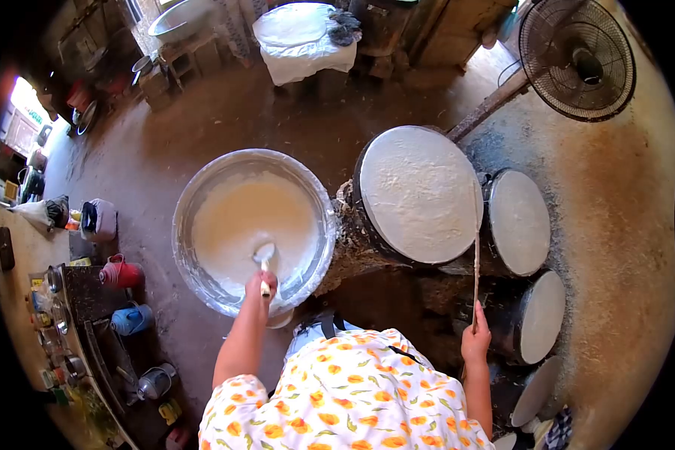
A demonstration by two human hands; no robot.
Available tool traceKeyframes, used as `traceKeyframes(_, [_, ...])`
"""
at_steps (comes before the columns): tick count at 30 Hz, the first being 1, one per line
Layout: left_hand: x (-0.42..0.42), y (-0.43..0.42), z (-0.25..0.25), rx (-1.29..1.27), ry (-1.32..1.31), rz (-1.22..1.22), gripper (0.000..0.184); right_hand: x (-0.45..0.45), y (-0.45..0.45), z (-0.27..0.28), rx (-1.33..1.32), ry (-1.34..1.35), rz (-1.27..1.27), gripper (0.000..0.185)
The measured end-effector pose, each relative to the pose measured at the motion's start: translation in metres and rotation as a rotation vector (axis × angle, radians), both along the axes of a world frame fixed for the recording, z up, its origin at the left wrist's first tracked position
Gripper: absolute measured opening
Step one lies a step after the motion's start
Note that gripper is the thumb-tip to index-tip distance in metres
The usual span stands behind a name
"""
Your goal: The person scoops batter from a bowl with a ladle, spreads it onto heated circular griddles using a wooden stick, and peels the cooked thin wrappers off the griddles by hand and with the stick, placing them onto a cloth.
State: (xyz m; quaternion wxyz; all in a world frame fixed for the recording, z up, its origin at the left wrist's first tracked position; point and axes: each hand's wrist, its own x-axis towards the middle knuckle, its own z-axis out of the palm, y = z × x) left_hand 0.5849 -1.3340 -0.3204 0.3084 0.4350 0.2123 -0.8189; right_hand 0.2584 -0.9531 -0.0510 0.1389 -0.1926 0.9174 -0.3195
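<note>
My left hand (261,284) is closed around the handle of a ladle (264,253). The ladle's bowl dips into a pale, creamy batter (251,210) inside a large metal basin (178,232). My right hand (475,339) grips a long thin stick (477,274). That stick points forward, and its far part lies along the right edge of a wide round steamer top (416,195). A white, wet-looking layer covers this top, rougher in some patches.
More round white-topped pots, including one beside the steamer (519,221) and one nearer me (543,318), line the right wall. A standing fan (577,58) is at the upper right. A cloth-covered stand (307,45) is ahead. A red jug (120,271) and blue kettle (132,320) sit left.
</note>
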Motion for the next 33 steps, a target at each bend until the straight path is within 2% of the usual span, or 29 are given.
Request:
traceKeyframes(1, [-0.009,-0.024,-0.015,-0.028,0.010,0.002,0.014,0.003,0.000,0.001,-0.009,0.020,-0.027,0.061])
traceKeyframes(2, [-0.024,-0.044,-0.006,-0.102,-0.036,0.005,0.015,0.006,0.002,0.001,-0.018,0.042,-0.057,0.061])
traceKeyframes(3, [-0.032,-0.064,-0.016,-0.149,0.030,0.030,0.017,0.009,0.006,0.000,-0.015,0.043,-0.066,0.061])
traceKeyframes(6, [-0.045,-0.110,-0.019,-0.239,-0.012,0.026,0.011,0.012,0.010,0.000,-0.082,0.055,-0.055,0.061])
traceKeyframes(8, [-0.040,-0.123,-0.018,-0.264,-0.049,0.035,0.009,0.018,0.005,0.012,0.022,0.074,-0.034,0.060])
traceKeyframes(11, [-0.027,-0.128,-0.006,-0.322,-0.002,0.011,0.007,0.020,0.007,0.010,-0.032,0.091,-0.004,0.059])
traceKeyframes(14, [-0.004,-0.109,0.046,-0.360,0.088,-0.045,0.007,0.015,0.010,0.001,-0.013,0.062,0.000,0.059])
traceKeyframes(18, [0.031,-0.069,0.145,-0.349,0.190,-0.082,0.012,0.007,-0.001,-0.007,-0.081,0.023,0.052,0.058])
traceKeyframes(20, [0.044,-0.042,0.207,-0.429,0.205,-0.121,0.020,0.000,-0.006,-0.016,-0.225,0.081,0.154,0.055])
traceKeyframes(25, [0.082,0.006,0.330,-0.738,0.271,-0.178,0.036,-0.012,-0.018,-0.018,-0.252,-0.001,0.235,0.056])
traceKeyframes(27, [0.084,0.030,0.393,-0.992,-0.066,-0.231,0.035,-0.014,-0.025,-0.011,-0.157,-0.044,0.230,0.055])
traceKeyframes(29, [0.086,0.048,0.433,-1.197,-0.299,-0.265,0.034,-0.019,-0.028,-0.018,-0.202,-0.026,0.272,0.056])
traceKeyframes(31, [0.087,0.059,0.440,-1.230,-0.380,-0.245,0.033,-0.023,-0.030,-0.022,-0.272,0.014,0.324,0.056])
traceKeyframes(33, [0.085,0.064,0.425,-1.156,-0.479,-0.273,0.026,-0.023,-0.031,-0.023,-0.244,0.003,0.324,0.057])
